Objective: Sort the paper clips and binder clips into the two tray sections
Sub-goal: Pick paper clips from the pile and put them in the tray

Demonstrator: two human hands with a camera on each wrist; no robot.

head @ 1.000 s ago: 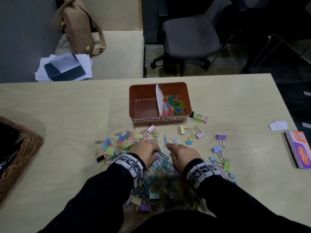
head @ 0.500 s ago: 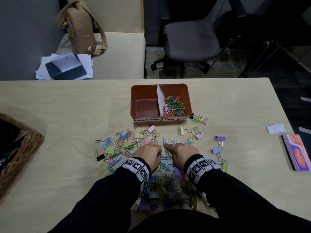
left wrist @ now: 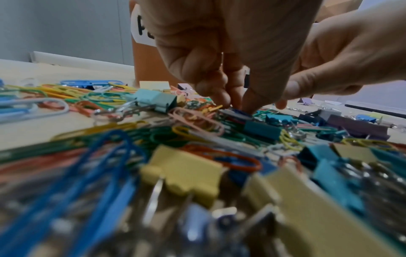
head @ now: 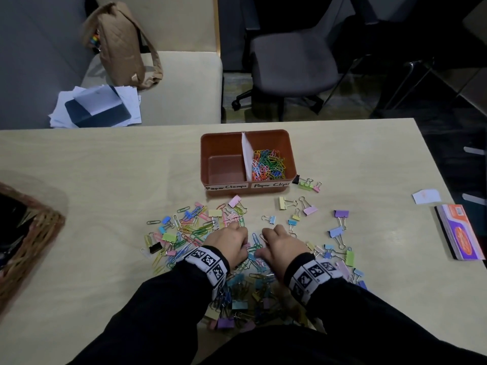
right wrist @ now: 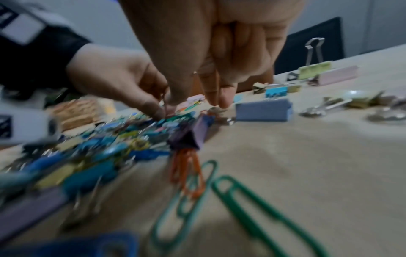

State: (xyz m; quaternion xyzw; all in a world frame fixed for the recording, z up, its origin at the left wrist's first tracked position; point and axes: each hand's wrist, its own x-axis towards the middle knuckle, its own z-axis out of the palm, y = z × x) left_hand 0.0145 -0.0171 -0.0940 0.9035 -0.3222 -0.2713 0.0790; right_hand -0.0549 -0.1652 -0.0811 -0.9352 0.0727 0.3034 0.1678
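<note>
Dozens of bright paper clips [head: 267, 164] fill the tray's [head: 247, 186] right section.

head overhead, wrists close, shared clip pile [head: 200, 233]

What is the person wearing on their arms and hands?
Long black sleeves cover both arms. Each wrist has a white band printed with black square patterns, like little codes. The left hand and right hand are bare, with no gloves.

Pale matt wood-grain table [head: 105, 180]
</note>
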